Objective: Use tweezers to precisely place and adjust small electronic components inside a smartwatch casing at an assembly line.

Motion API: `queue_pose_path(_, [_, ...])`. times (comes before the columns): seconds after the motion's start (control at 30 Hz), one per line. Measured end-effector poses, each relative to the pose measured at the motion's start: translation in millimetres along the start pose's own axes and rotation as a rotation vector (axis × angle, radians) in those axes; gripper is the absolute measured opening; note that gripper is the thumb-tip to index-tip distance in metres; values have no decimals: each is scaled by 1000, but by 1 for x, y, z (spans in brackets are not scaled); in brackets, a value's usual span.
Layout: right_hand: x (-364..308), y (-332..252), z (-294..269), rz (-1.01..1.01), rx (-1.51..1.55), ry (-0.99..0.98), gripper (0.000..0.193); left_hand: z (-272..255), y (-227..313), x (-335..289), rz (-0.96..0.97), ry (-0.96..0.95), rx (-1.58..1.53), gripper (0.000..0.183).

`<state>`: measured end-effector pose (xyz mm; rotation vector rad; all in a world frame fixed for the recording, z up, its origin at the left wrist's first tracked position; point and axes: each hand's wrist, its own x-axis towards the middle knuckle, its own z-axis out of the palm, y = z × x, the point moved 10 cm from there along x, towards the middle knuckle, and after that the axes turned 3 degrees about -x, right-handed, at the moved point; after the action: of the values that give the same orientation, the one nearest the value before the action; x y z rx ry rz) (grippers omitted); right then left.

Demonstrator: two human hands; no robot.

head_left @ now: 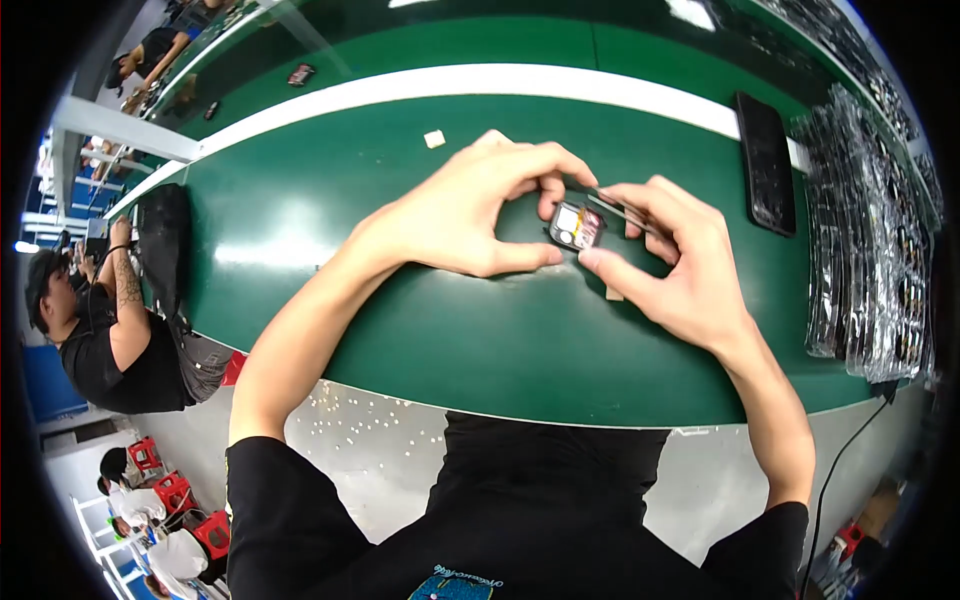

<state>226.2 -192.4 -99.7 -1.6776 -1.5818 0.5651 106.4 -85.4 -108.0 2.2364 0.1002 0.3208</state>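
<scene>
**Fine work on a small black device**

The left hand [460,212], left of the small black device [574,228], forms a wide C, thumb and fingertips at the device's edges; how firmly it grips cannot be told. The device sits at or just above the green table [450,340]. Right of it, the right hand [695,262] holds a slim grey tool [622,212], its tip by the device's upper edge. The step in hand appears to be close handling with that tool; the next move seems to call for steady support and careful aim.

As for writing, pale-blue lettering arches over a blue patch [452,589] on the black shirt [560,520], below the device. The device's own red-and-white marking is too small to read.
</scene>
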Motion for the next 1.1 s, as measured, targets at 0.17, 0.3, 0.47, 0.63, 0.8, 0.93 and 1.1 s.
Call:
queue_pose_path(0.17, [4, -5, 10, -76, -14, -14, 40, 4, 0, 3, -42, -44, -104, 68])
queue_pose_path(0.3, [5, -11, 3, -71, -54, -24, 41, 3, 8, 6, 31, -31, -78, 65])
queue_pose_path(0.47, [-12, -59, -44, -234, -156, 91, 44, -56, -28, -5, -79, 237, -227, 46])
queue_pose_path(0.63, [-29, -115, -149, -335, -433, 345, 41, -172, -84, -33, -222, 618, 661, 44])
queue_pose_path(0.8, [-29, -44, -268, 27, -471, 497, 38, -251, -184, -90, -692, 758, 862, 54])
queue_pose_path(0.93, [-46, 41, -338, 408, -696, 507, 45, -253, -202, -88, -593, 777, 779, 39])
queue_pose_path(1.1, [-58, 85, -350, 470, -759, 469, 62, -251, -184, -81, -401, 790, 802, 30])
